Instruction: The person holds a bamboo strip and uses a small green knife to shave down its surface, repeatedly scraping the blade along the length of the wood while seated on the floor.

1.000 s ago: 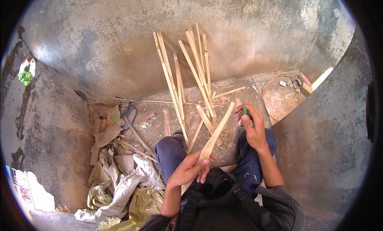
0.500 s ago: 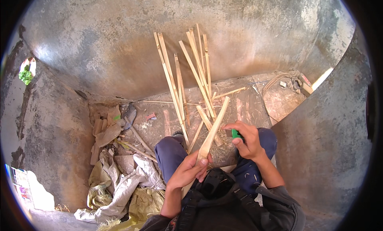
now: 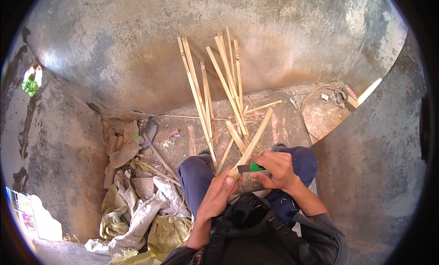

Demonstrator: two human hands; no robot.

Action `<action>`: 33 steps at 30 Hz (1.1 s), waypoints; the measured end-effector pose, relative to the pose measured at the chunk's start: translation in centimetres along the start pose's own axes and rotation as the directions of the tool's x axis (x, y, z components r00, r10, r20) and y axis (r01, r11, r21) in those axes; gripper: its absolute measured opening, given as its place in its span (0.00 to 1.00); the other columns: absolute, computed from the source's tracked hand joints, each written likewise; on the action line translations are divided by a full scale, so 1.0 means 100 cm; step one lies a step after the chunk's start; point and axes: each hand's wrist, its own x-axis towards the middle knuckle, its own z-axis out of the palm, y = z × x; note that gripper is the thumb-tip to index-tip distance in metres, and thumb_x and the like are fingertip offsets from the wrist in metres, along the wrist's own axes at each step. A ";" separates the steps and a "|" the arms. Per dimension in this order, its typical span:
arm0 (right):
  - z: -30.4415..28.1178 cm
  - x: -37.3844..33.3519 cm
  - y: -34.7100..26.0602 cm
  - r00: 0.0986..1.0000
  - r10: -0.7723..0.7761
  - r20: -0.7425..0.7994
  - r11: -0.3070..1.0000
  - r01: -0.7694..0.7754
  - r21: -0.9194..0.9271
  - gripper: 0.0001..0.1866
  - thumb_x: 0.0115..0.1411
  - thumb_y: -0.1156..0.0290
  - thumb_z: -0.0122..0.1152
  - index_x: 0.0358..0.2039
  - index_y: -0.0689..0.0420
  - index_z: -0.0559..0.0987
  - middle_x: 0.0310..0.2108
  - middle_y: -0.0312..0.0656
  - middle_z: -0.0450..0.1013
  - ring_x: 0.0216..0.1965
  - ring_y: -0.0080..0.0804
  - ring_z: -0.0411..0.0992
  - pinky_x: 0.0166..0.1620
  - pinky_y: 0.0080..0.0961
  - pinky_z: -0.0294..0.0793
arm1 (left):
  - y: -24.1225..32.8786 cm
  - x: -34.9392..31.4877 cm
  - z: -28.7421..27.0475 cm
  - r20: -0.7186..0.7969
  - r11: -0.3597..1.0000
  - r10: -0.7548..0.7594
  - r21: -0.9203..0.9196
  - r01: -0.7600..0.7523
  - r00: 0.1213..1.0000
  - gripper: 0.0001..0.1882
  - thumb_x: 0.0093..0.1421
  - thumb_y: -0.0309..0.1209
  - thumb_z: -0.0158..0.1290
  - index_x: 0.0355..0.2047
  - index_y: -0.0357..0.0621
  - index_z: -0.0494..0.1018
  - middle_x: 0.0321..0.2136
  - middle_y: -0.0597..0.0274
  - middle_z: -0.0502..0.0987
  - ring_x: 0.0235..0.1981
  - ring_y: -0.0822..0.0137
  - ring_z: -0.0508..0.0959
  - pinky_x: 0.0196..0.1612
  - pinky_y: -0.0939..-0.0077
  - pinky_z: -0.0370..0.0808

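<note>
My left hand (image 3: 220, 194) is closed round the near end of a pale split bamboo strip (image 3: 256, 140), which slants away from me toward the upper right. In my right hand (image 3: 276, 170) is a knife (image 3: 245, 168) with a green handle, fingers wrapped about it. Its short dark blade lies across the strip just beyond my left fingers. Beneath the strip, a thicker bamboo piece (image 3: 235, 136) rests on the floor, partly covered. Straw-like shavings (image 3: 261, 186) lie between my feet.
Several long bamboo strips (image 3: 194, 82) lean on the curved wall (image 3: 137, 59) ahead. Crumpled sacks (image 3: 137, 219) lie at my left, with broken slabs (image 3: 122, 154) and a stick (image 3: 160, 156) beyond them. A coiled cable (image 3: 305, 100) sits at the far right.
My right hand has moved left and brought the knife blade onto the bamboo strip. The strip's far end has tipped slightly to the right.
</note>
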 end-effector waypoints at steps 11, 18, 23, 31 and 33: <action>-0.007 0.001 -0.004 0.996 0.054 -0.069 0.998 -0.056 -0.039 0.16 0.61 0.59 0.78 0.42 0.57 0.87 0.24 0.37 0.76 0.20 0.35 0.75 0.24 0.30 0.71 | 0.023 -0.003 0.022 -0.186 0.845 0.074 0.533 0.037 0.980 0.17 0.80 0.39 0.49 0.52 0.34 0.67 0.28 0.35 0.79 0.34 0.29 0.80 0.34 0.45 0.73; -0.009 0.004 -0.012 0.998 0.049 -0.024 0.992 -0.052 -0.118 0.16 0.61 0.57 0.77 0.43 0.55 0.88 0.22 0.34 0.73 0.18 0.32 0.73 0.22 0.30 0.70 | 0.027 -0.002 0.030 -0.225 0.805 0.074 0.588 0.075 0.971 0.17 0.79 0.39 0.50 0.49 0.33 0.67 0.29 0.32 0.80 0.35 0.27 0.81 0.34 0.41 0.75; -0.011 0.005 -0.010 0.999 0.050 -0.019 0.985 -0.052 -0.163 0.16 0.61 0.57 0.77 0.42 0.54 0.88 0.21 0.34 0.73 0.18 0.32 0.73 0.22 0.30 0.70 | 0.029 -0.001 0.032 -0.240 0.814 0.030 0.569 0.115 0.970 0.17 0.79 0.37 0.50 0.49 0.31 0.68 0.29 0.31 0.80 0.36 0.27 0.81 0.35 0.41 0.75; -0.011 0.003 -0.005 0.999 0.053 -0.001 0.977 -0.052 -0.208 0.16 0.59 0.57 0.78 0.42 0.53 0.89 0.21 0.34 0.73 0.18 0.32 0.73 0.21 0.30 0.69 | 0.021 -0.001 0.028 -0.235 0.839 0.013 0.531 0.117 0.972 0.20 0.80 0.38 0.48 0.54 0.27 0.70 0.31 0.30 0.81 0.38 0.26 0.81 0.37 0.41 0.75; -0.011 0.003 -0.004 0.998 0.058 0.012 0.974 -0.055 -0.220 0.16 0.59 0.57 0.78 0.41 0.52 0.89 0.21 0.34 0.73 0.18 0.32 0.74 0.21 0.30 0.69 | 0.019 -0.001 0.028 -0.243 0.841 0.013 0.528 0.121 0.970 0.19 0.80 0.38 0.47 0.52 0.28 0.71 0.30 0.30 0.80 0.38 0.25 0.80 0.37 0.41 0.75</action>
